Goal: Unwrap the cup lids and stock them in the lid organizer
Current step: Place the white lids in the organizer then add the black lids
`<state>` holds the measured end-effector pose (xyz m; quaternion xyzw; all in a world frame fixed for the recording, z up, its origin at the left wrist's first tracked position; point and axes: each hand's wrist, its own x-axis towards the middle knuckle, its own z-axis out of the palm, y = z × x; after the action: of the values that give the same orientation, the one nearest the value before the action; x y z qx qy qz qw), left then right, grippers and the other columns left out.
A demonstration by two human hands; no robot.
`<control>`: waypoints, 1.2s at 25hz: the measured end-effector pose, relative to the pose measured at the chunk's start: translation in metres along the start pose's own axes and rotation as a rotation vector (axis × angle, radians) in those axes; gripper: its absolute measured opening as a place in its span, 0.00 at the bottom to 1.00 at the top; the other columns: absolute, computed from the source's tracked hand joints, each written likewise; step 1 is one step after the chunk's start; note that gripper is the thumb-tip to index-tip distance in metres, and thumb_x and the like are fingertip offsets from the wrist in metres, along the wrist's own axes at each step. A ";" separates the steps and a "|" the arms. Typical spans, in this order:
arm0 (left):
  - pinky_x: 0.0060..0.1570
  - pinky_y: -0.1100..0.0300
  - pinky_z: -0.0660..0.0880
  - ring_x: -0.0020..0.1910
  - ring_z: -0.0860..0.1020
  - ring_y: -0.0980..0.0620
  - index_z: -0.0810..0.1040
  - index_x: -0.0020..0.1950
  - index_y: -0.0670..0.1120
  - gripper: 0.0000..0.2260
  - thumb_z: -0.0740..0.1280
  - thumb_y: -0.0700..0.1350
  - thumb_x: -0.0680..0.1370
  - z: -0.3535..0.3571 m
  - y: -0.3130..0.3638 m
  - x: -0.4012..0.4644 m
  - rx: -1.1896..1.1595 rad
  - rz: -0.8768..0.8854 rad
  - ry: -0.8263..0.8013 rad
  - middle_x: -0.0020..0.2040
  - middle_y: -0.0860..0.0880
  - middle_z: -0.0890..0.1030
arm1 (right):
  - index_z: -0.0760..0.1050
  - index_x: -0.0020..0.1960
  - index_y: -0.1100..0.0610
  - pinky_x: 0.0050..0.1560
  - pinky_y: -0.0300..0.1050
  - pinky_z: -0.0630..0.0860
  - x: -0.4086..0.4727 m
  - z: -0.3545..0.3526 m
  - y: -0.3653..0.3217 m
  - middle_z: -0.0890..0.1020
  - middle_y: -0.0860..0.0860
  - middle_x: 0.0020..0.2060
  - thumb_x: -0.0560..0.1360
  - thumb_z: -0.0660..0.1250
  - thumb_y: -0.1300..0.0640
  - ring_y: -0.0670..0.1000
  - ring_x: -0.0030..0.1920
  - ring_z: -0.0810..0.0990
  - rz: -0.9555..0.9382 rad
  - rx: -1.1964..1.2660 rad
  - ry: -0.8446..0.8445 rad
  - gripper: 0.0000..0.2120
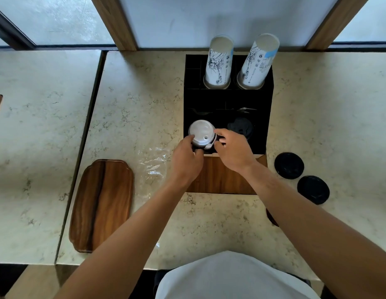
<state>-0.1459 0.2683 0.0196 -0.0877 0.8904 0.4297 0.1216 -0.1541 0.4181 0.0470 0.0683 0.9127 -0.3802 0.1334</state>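
Note:
A stack of white cup lids (pixel 201 131) stands in the front left slot of the black lid organizer (pixel 262 117). My left hand (pixel 185 160) grips the stack's left side, and my right hand (pixel 234 151) pinches its right side. The slot beside it holds a stack of black lids (pixel 239 126). Crumpled clear plastic wrap (pixel 152 165) lies on the counter left of the organizer. Two loose black lids (pixel 289 165) (pixel 313 189) lie flat on the counter to the right.
Two tall stacks of printed paper cups (pixel 219 63) (pixel 257 63) stand in the organizer's back slots. A wooden tray (pixel 101 203) lies at the left. The organizer has a wooden front (pixel 222 180). A seam divides the marble counter (pixel 209 223) at the left.

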 end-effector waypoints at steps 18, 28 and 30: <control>0.60 0.61 0.66 0.68 0.74 0.48 0.72 0.73 0.46 0.20 0.63 0.43 0.80 0.071 0.007 -0.098 0.247 0.240 -0.335 0.71 0.47 0.74 | 0.77 0.66 0.55 0.67 0.50 0.72 -0.143 -0.030 0.126 0.76 0.53 0.65 0.78 0.71 0.54 0.55 0.66 0.74 0.249 -0.056 0.223 0.18; 0.52 0.58 0.76 0.54 0.77 0.54 0.73 0.69 0.50 0.17 0.65 0.46 0.80 0.129 0.018 -0.115 0.199 -0.004 -0.596 0.61 0.52 0.79 | 0.63 0.75 0.53 0.71 0.54 0.70 -0.190 -0.026 0.190 0.71 0.54 0.70 0.67 0.79 0.45 0.57 0.69 0.70 0.416 -0.281 0.070 0.43; 0.44 0.61 0.77 0.49 0.78 0.56 0.75 0.67 0.51 0.15 0.65 0.46 0.80 0.134 0.019 -0.116 0.145 -0.129 -0.605 0.57 0.54 0.79 | 0.61 0.76 0.53 0.71 0.54 0.69 -0.185 -0.020 0.192 0.70 0.54 0.71 0.67 0.79 0.44 0.58 0.69 0.69 0.391 -0.297 0.040 0.45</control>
<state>-0.0211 0.3920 -0.0129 -0.0031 0.8348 0.3631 0.4138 0.0627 0.5630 -0.0146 0.2309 0.9305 -0.2072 0.1947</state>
